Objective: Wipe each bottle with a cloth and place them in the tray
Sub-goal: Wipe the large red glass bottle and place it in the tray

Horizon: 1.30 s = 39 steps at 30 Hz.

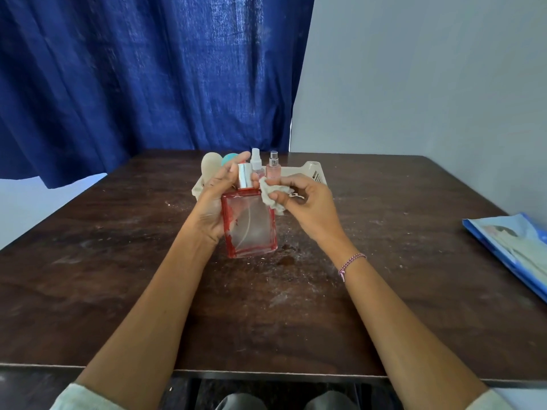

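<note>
A dark wood-grain table (118, 291) fills the room's middle, its top scuffed with pale dusty streaks and a small wet-looking stain near the centre. Behind it a deep blue curtain (133, 69) hangs from 9 to 12 o'clock, and a plain grey wall (429, 84) runs from 12 round to 3. A blue packet (512, 250) lies at the 3 o'clock edge, cut off by the frame. A cream tray (313, 170) sits at 12 o'clock, largely hidden behind the hands. Two small sprays (255, 161) (273, 165) stand upright in it, while a beige rounded thing and a teal one at its left end are too covered to make out. The bottle (251, 226), red-edged clear glass, is held over the table's centre just in front of the tray. Whether its base touches the wood I cannot tell. The left hand (213, 202) is curled round its 9 o'clock side, fingers reaching up past the silver cap (244, 176). The right hand (307, 208), with a bracelet (350, 263) at the wrist, pinches a bunched grey cloth (273, 196) against the bottle's upper right shoulder. The bottle's long axis stands nearly upright, cap uppermost and leaning slightly toward 11 o'clock, its broad face turned to the person.
</note>
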### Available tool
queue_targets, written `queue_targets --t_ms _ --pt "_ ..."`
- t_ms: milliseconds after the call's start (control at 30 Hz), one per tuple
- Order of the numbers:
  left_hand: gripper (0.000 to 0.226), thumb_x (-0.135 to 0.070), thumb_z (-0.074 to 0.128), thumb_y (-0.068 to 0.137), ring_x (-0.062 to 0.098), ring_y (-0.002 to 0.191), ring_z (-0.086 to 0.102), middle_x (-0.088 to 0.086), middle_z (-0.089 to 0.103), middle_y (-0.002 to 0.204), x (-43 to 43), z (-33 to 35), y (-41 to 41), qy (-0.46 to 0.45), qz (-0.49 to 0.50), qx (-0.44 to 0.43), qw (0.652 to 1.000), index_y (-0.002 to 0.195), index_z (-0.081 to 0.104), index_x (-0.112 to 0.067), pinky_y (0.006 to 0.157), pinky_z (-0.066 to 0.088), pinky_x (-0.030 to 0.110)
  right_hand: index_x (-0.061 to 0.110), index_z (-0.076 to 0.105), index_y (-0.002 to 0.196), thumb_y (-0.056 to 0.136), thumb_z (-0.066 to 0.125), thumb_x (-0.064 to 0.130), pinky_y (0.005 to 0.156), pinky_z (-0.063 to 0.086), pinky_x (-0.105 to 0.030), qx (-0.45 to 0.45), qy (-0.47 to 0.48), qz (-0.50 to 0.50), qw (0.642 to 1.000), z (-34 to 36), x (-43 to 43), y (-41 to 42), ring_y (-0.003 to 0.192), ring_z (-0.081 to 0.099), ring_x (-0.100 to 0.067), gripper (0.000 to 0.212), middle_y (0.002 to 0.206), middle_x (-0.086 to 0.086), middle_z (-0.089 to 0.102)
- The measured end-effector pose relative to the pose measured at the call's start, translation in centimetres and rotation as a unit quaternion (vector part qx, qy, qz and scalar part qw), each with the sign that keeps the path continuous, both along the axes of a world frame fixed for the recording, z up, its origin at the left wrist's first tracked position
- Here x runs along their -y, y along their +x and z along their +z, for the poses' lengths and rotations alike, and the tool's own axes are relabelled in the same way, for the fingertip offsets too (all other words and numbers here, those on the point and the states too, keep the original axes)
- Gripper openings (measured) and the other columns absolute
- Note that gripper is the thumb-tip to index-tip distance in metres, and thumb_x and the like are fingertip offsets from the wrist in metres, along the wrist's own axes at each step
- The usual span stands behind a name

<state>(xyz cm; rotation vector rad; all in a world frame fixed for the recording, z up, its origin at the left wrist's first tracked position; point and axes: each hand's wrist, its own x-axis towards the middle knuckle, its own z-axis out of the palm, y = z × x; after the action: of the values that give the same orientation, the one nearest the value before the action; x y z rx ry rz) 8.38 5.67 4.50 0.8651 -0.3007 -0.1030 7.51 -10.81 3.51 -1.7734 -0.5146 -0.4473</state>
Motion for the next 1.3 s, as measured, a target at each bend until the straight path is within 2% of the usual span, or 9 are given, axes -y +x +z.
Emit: queue_targets --t_ms 100,233,467,600,733,933,1067,1200,1300 --pt "0.024 -0.017 0.049 0.092 0.014 0.073 0.069 0.006 0.068 0.083 -0.4 0.2 -0.1 -0.009 0.019 0.003 1.000 0.095 0.073 -0.020 0.067 0.059 0.033 0.031 0.069 0.091 0.077 0.073 0.009 0.082 0.053 -0.023 -0.061 0.003 0.041 0.997 0.2 0.1 -0.2 0.093 0.064 -0.008 0.027 0.097 0.012 0.068" --pt "0.021 -0.024 0.049 0.096 0.014 0.084 0.069 0.002 0.071 0.093 -1.8 0.0 0.2 0.007 0.096 0.000 0.995 0.105 0.068 -0.026 0.082 0.058 0.039 0.030 0.071 0.087 0.074 0.076 0.007 0.085 0.054 -0.029 -0.135 -0.047 0.097 0.985 0.0 0.2 -0.2 0.096 0.065 -0.014 0.027 0.099 0.006 0.070" --pt "0.019 -0.018 0.051 0.090 0.013 0.071 0.067 0.004 0.067 0.079 -0.3 0.2 0.0 0.001 0.005 -0.010 1.000 0.104 0.065 -0.017 0.071 0.060 0.035 0.022 0.070 0.093 0.077 0.074 0.010 0.076 0.049 -0.016 -0.043 0.029 0.047 0.998 0.1 0.1 -0.2 0.088 0.061 -0.009 0.021 0.091 0.009 0.066" --pt "0.018 -0.020 0.052 0.092 0.011 0.071 0.068 0.004 0.068 0.082 -0.6 0.3 -0.2 -0.011 0.044 -0.012 0.999 0.106 0.064 -0.018 0.066 0.058 0.032 0.024 0.071 0.091 0.075 0.074 0.007 0.075 0.052 -0.018 -0.090 0.006 0.080 0.993 0.1 0.1 -0.4 0.087 0.062 -0.007 0.023 0.095 0.006 0.067" --pt "0.019 -0.022 0.051 0.095 0.010 0.075 0.069 0.000 0.072 0.084 -1.8 0.2 -0.4 -0.036 0.093 -0.010 0.995 0.108 0.064 -0.022 0.070 0.058 0.033 0.029 0.072 0.085 0.073 0.076 0.010 0.093 0.051 -0.038 -0.128 -0.055 0.118 0.983 0.0 0.1 -0.6 0.100 0.061 -0.021 0.024 0.101 -0.001 0.068" --pt "0.025 -0.020 0.051 0.089 0.010 0.072 0.065 0.003 0.066 0.080 -0.8 -0.1 -0.6 -0.083 -0.033 -0.025 0.996 0.092 0.075 -0.020 0.075 0.058 0.033 0.020 0.071 0.090 0.074 0.074 0.003 0.082 0.052 -0.025 -0.043 0.069 0.116 0.990 0.5 -0.3 -0.7 0.089 0.061 -0.008 0.024 0.086 0.015 0.067" --pt "0.024 -0.022 0.053 0.086 0.011 0.076 0.064 0.003 0.066 0.083 -1.0 -0.1 -0.6 -0.068 -0.023 -0.015 0.997 0.091 0.076 -0.023 0.079 0.056 0.036 0.018 0.071 0.092 0.075 0.073 0.002 0.082 0.053 -0.024 -0.044 0.077 0.112 0.990 0.5 -0.4 -0.7 0.089 0.063 -0.006 0.024 0.086 0.016 0.069" --pt "0.041 -0.030 0.070 0.079 0.017 0.105 0.057 0.002 0.064 0.108 -3.1 -0.8 0.5 -0.085 0.032 -0.023 0.996 0.119 0.065 -0.029 0.100 0.045 0.049 0.017 0.071 0.088 0.072 0.073 -0.003 0.082 0.053 -0.024 -0.099 0.001 0.187 0.977 0.3 -0.5 -1.0 0.087 0.063 -0.005 0.026 0.083 0.015 0.069" --pt "0.068 -0.033 0.078 0.073 0.012 0.100 0.055 -0.002 0.064 0.101 -4.0 -1.1 0.9 -0.116 0.005 -0.036 0.993 0.136 0.051 -0.028 0.105 0.040 0.045 0.018 0.071 0.089 0.071 0.075 -0.002 0.084 0.052 -0.021 -0.102 -0.040 0.201 0.973 0.4 -0.8 -1.3 0.088 0.064 -0.004 0.027 0.084 0.014 0.069"
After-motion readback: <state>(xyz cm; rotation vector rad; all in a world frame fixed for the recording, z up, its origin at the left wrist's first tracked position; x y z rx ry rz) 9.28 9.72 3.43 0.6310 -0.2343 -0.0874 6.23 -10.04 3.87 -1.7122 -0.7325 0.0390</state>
